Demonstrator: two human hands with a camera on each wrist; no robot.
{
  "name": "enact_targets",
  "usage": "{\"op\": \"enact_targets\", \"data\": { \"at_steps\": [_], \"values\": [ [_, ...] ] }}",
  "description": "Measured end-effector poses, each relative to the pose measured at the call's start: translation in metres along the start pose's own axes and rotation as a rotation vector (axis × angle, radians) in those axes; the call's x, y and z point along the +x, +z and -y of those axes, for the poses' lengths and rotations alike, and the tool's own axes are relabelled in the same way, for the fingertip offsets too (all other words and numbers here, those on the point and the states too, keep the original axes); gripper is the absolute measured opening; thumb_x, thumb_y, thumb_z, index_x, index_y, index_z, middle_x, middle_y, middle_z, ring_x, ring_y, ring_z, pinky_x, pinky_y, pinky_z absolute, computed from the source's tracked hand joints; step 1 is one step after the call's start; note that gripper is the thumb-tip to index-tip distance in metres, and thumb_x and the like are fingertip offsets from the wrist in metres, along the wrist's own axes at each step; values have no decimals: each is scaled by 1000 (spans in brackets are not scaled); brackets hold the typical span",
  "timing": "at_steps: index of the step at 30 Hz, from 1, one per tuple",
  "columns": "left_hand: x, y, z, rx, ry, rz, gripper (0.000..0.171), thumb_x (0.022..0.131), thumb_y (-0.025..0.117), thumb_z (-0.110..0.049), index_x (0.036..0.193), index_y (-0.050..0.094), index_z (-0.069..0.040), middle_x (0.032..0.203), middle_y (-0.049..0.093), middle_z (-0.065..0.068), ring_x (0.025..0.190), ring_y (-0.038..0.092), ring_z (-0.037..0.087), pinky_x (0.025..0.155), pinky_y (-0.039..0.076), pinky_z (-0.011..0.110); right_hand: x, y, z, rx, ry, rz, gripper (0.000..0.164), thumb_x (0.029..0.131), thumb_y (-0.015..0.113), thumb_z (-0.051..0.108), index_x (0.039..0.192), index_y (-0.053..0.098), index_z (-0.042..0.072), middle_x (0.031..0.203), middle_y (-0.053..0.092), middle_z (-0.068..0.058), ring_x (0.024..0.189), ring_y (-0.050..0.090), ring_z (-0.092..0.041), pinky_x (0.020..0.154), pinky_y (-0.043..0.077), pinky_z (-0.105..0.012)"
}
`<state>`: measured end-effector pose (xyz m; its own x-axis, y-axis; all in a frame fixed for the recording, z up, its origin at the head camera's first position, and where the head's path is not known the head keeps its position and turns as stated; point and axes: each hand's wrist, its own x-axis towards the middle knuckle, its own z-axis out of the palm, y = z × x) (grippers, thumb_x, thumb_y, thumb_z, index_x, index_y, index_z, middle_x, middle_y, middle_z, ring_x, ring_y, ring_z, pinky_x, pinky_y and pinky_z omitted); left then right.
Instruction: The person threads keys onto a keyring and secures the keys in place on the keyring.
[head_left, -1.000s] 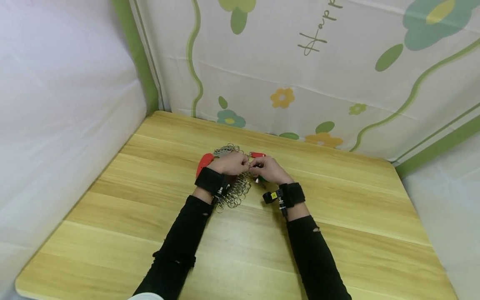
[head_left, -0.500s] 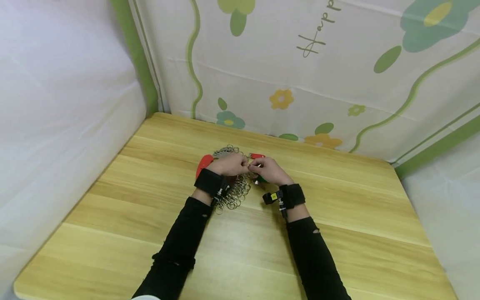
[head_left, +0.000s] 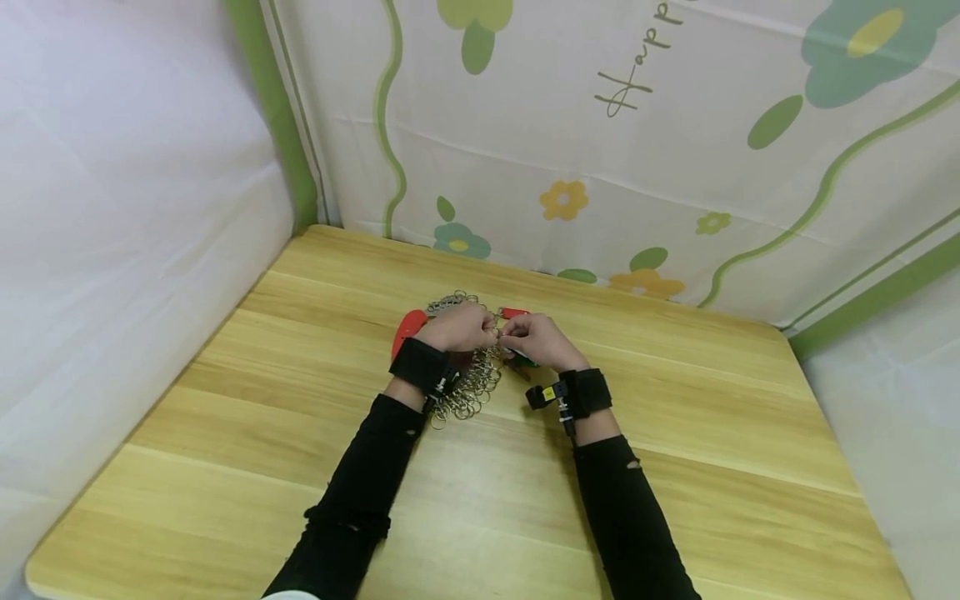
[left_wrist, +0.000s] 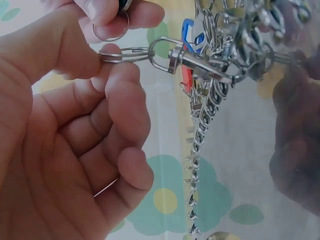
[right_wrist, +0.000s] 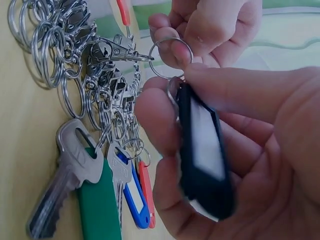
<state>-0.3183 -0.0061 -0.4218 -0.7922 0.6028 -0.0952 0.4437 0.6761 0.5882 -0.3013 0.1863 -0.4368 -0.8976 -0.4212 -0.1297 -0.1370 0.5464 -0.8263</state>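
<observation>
My left hand [head_left: 462,327] pinches a metal split ring [left_wrist: 127,54] between thumb and forefinger. That ring hangs on a swivel clasp [left_wrist: 192,64], one of several on a rack of clasps and rings [right_wrist: 75,50]. Close by on the right, my right hand [head_left: 542,339] holds a black key tag [right_wrist: 206,145] with a white label. The tag's small ring [right_wrist: 172,91] sits under the right thumb and forefinger, right at the split ring; whether the two are linked I cannot tell. Both fingertip areas are too small to read in the head view.
A key [right_wrist: 72,172] and a green tag [right_wrist: 97,205] hang from the rack, beside a blue tag [right_wrist: 135,200] and a red tag [right_wrist: 146,187]. A red part [head_left: 408,331] stands left of my left hand. Everything is on a wooden table [head_left: 480,500] with fabric walls around.
Both hands stay together in nearly the same spot, still working at the rings. Small shifts of the right fingers change how much of the tags shows beneath that hand.
</observation>
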Motion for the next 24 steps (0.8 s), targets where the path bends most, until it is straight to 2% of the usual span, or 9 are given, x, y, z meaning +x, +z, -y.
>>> {"op": "enact_targets", "data": {
  "at_steps": [3,9,17,24],
  "values": [
    [1,0,-1,8,-4,-5,33,92,51,-12,61,39,-13,55,28,-2,47,24,12,55,26,26,0,1,1,8,8,-7,12,95,60,16,93,64,5,85,68,-12,72,60,-29,56,37,-30],
    [3,2,-2,45,-12,-7,33,93,52,-15,62,40,-13,55,31,-2,47,28,12,55,27,26,1,6,4,-75,-17,-52,9,95,60,16,93,66,9,91,66,-7,82,60,-19,72,45,-32],
    [1,1,-4,35,-5,-16,33,91,52,-12,61,39,-12,54,29,-2,47,25,12,55,26,26,2,8,5,-79,15,-106,11,95,60,15,92,68,10,90,64,-6,76,55,-21,67,43,-33],
    [1,1,-4,52,-11,-15,32,91,54,-12,62,42,-13,55,32,-2,47,28,12,54,27,26,1,9,7,-52,54,-121,11,95,59,16,95,68,10,89,65,-6,78,58,-20,68,46,-33]
  ]
}}
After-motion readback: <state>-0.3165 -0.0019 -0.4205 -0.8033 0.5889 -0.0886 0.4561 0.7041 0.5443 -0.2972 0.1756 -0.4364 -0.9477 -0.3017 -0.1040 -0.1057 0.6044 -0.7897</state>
